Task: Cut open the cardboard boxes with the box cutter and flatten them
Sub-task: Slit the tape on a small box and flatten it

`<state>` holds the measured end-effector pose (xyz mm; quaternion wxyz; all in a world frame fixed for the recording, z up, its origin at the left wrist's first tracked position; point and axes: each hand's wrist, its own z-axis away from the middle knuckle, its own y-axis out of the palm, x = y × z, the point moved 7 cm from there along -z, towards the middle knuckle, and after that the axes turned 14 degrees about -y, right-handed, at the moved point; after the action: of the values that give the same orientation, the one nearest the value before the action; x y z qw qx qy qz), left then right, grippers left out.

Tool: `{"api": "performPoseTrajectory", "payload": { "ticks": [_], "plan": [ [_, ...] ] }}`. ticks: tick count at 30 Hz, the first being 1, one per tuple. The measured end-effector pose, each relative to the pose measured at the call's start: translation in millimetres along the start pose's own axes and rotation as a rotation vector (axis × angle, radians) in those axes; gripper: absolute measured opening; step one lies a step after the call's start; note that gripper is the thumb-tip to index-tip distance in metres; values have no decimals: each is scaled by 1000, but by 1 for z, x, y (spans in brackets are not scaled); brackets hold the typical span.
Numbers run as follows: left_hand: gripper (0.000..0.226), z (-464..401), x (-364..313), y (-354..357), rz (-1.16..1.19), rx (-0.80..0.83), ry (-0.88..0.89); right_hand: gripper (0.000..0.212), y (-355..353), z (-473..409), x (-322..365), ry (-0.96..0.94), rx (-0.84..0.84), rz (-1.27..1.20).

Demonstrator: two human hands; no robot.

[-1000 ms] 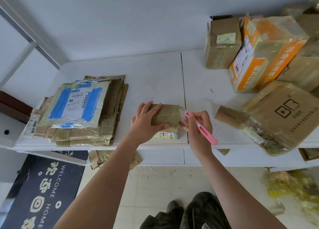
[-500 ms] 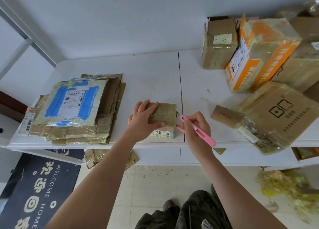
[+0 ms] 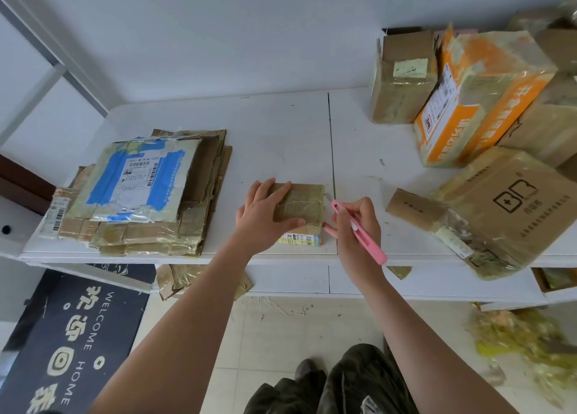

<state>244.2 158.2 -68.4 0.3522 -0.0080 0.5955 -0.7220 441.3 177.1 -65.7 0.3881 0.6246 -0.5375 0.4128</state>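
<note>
On the white bench (image 3: 281, 126), the pile of uncut boxes (image 3: 487, 107) crowds the back right corner, and the stack of flattened cardboard (image 3: 150, 191) lies toward the front left. Between them, close to the front edge beside the bench's centre seam, sits the small taped box (image 3: 301, 206).

The main risk, as I judge it, is the blade slipping off the slick tape: the box is small and light, so it could skid or twist under the cut, and the holding fingers lie near the blade's line. A deep cut could also reach whatever is inside.

The left hand (image 3: 263, 213) lies over the box's left part, fingers spread across the top and thumb along the near side, pinning it. The right hand (image 3: 356, 223) pinches the pink box cutter (image 3: 359, 232) like a pen, fingers curled tight round it, the tip at the box's right edge.
</note>
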Motion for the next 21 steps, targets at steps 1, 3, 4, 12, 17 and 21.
{"api": "performPoseTrajectory", "payload": {
  "ticks": [1, 3, 4, 12, 17, 21],
  "plan": [
    [86, 0, 0, 0, 2, 1, 1, 14, 0, 1, -1, 0, -7, -1],
    [86, 0, 1, 0, 8, 2, 3, 13, 0, 1, -1, -2, -14, 3],
    [86, 0, 1, 1, 8, 2, 3, 13, 1, 1, -2, -3, -16, 5],
    [86, 0, 1, 2, 5, 2, 5, 14, -1, 2, -3, 0, -89, 23],
    [87, 1, 3, 3, 2, 0, 2, 15, -1, -4, -3, 6, -82, 67],
    [86, 1, 2, 2, 0, 1, 3, 15, 3, -6, -2, 13, -47, 77]
  ]
}}
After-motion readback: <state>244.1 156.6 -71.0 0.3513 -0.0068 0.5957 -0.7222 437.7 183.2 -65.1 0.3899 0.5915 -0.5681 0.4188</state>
